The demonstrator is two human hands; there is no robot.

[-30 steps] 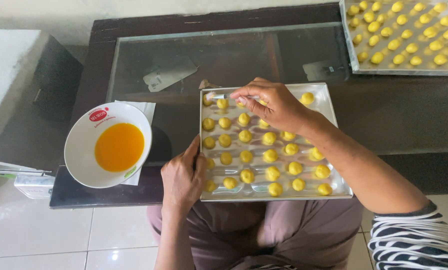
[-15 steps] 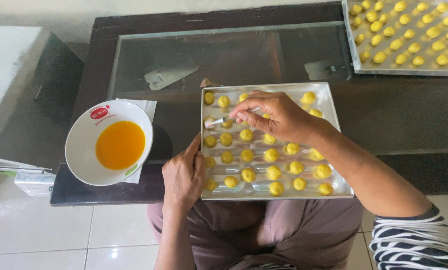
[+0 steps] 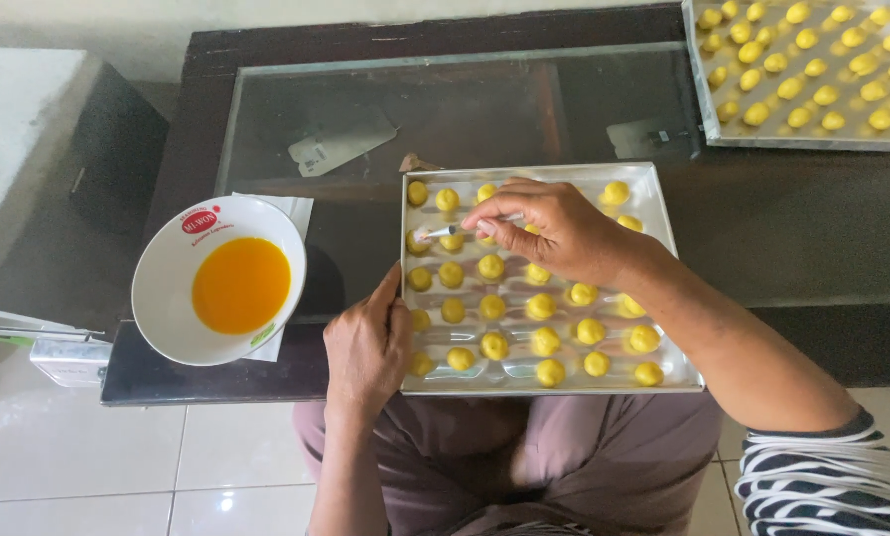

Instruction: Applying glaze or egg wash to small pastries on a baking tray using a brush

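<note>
A shiny metal baking tray [image 3: 663, 238] lies on the dark table in front of me, filled with rows of small round yellow dough balls [image 3: 493, 344]. My right hand [image 3: 554, 230] hovers over the tray's upper part, pinching a thin small brush [image 3: 443, 231] whose tip points left at a ball near the tray's left side. My left hand [image 3: 368, 342] grips the tray's front left edge. A white bowl [image 3: 167, 288] of orange egg wash stands to the left of the tray.
A second tray [image 3: 705, 109] of yellow dough balls sits at the far right corner. The table has a glass top [image 3: 415, 109] with a dark wooden rim. White paper lies under the bowl. My lap and white floor tiles show below the table edge.
My right hand has shifted down and left across the tray, bringing the brush tip from the top row to a ball lower on the left. My left hand stays on the tray edge.
</note>
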